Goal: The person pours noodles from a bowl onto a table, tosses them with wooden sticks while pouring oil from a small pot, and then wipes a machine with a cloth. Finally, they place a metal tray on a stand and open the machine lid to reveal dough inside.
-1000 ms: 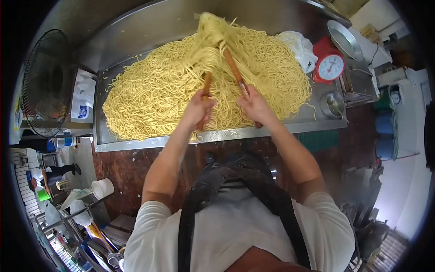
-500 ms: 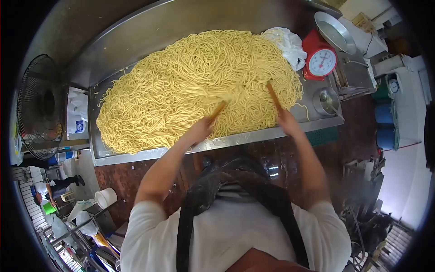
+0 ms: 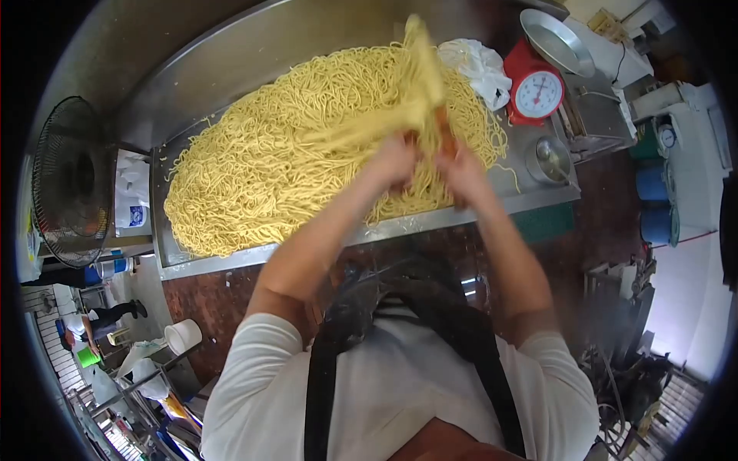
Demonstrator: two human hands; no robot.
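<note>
A big heap of yellow noodles (image 3: 307,146) fills the middle of the frame, spread over a steel worktop (image 3: 530,184) that runs from centre left to upper right. Above the heap's right half, a lifted bunch of noodles (image 3: 419,84) hangs in the air, blurred, reaching toward the top centre of the frame.

Just below that bunch the left hand (image 3: 393,160) and the right hand (image 3: 461,170) sit close together, near the front edge of the worktop. Each grip is closed around a wooden stick (image 3: 443,127); only a short reddish-brown length shows between the hands and the raised noodles, and the blur hides the rest. Both forearms stretch up from the lower centre, where a white shirt and dark apron straps show.

At the upper right of the worktop a crumpled white plastic bag (image 3: 477,65) lies touching the noodle heap. Just to its right stands a red kitchen scale (image 3: 534,92) with a metal pan (image 3: 557,42) on top. Below the scale sits a small metal bowl (image 3: 547,160). At the left edge of the frame stands a black fan (image 3: 65,180). A white bucket (image 3: 182,336) rests on the floor at lower left.
</note>
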